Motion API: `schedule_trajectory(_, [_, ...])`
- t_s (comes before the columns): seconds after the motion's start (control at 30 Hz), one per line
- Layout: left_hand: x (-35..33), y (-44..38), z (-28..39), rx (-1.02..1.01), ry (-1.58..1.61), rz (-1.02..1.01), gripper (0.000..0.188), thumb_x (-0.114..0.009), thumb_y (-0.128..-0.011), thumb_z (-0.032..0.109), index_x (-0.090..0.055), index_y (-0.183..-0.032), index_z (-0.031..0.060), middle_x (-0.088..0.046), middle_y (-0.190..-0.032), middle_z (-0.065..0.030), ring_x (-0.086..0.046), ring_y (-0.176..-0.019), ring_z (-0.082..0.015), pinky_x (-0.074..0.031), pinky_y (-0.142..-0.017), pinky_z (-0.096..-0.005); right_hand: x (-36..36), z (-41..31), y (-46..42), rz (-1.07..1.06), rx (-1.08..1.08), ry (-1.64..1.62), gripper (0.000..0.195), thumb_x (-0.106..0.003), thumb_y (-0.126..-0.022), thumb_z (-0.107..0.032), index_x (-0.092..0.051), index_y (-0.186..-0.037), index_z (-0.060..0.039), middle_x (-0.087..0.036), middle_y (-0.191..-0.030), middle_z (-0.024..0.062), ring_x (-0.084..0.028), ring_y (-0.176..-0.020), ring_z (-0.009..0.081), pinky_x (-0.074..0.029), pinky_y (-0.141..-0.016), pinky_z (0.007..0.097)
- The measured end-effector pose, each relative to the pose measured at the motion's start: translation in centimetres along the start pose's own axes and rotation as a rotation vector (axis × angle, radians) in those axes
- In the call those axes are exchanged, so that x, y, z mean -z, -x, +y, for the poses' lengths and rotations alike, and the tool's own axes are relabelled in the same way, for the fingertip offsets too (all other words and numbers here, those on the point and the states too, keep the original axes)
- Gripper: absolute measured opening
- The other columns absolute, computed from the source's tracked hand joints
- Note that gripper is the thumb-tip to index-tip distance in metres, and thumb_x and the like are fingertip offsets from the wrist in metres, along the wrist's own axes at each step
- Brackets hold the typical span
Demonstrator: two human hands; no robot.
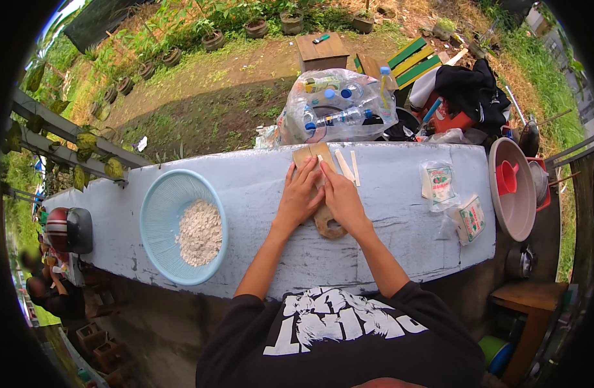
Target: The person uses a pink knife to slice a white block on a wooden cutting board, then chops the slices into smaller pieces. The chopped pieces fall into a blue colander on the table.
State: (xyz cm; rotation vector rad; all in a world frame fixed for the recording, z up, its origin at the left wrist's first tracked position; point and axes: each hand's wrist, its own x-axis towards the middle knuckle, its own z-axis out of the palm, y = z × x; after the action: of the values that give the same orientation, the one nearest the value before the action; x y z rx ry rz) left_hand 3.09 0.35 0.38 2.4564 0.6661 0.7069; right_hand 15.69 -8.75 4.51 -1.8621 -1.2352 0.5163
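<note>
A wooden cutting board [304, 155] with a hole in its near end lies on the table before me. My left hand [302, 194] is palm down on it, its fingers holding down a pale strip [320, 158] that is mostly covered. Close against it, my right hand [344, 200] has bent fingers and an index finger pointing forward; whatever it grips is hidden. Two loose pale strips, a wider strip [344, 166] and a narrower strip [355, 168], lie right of the board. Off to the left, a light blue plastic colander [156, 218] contains a heap of small whitish pieces [201, 234].
Two printed plastic packets, one flat [440, 184] and one tilted [471, 220], lie at the table's right. Beyond them stands a basin [515, 213] with a red dipper [506, 177]. A bag of bottles [336, 106] borders the far edge. A helmet [69, 230] sits far left, near another person [59, 296].
</note>
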Motion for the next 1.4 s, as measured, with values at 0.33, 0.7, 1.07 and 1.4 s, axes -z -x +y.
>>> schedule_trajectory(0.33, [-0.9,0.2,0.2,-0.004,-0.032,-0.021,0.054,-0.067,-0.089,0.014,-0.050,-0.139,-0.0023,-0.038,-0.162,-0.0193,-0.029,-0.155,-0.0322,-0.016,-0.127,-0.0558,0.4,-0.1,0.3,-0.048,-0.017,0.047,0.043,-0.050,-0.103,-0.011,-0.055,-0.144,-0.0007,-0.067,-0.099,0.0307,-0.066,-0.092,0.0474,-0.051,-0.081,0.0524])
schedule_trajectory(0.7, [-1.0,0.4,0.7,0.038,-0.094,-0.013,0.060,-0.061,-0.096,0.027,-0.046,-0.149,0.0038,-0.037,-0.164,-0.0139,-0.027,-0.156,-0.0292,-0.012,-0.126,-0.0598,1.0,-0.1,3.4,-0.029,-0.054,0.081,0.038,-0.049,-0.107,-0.017,-0.057,-0.141,-0.0016,-0.067,-0.097,0.0315,-0.065,-0.090,0.0482,-0.051,-0.079,0.0524])
schedule_trajectory(1.07, [-1.6,0.4,0.6,0.021,-0.174,-0.014,0.064,-0.059,-0.096,0.030,-0.045,-0.154,0.0074,-0.036,-0.164,-0.0140,-0.025,-0.156,-0.0309,-0.012,-0.125,-0.0621,1.5,0.3,5.7,-0.042,-0.063,0.110,0.039,-0.051,-0.104,-0.010,-0.056,-0.143,-0.0032,-0.066,-0.094,0.0308,-0.065,-0.087,0.0476,-0.050,-0.077,0.0524])
schedule_trajectory(1.4, [-1.4,0.3,0.7,0.018,-0.180,-0.001,0.064,-0.060,-0.095,0.029,-0.046,-0.152,0.0042,-0.037,-0.163,-0.0152,-0.027,-0.155,-0.0314,-0.013,-0.126,-0.0599,2.7,0.7,9.3,-0.044,-0.047,0.044,0.048,-0.051,-0.101,-0.006,-0.051,-0.149,-0.0047,-0.064,-0.091,0.0286,-0.063,-0.084,0.0457,-0.050,-0.078,0.0530])
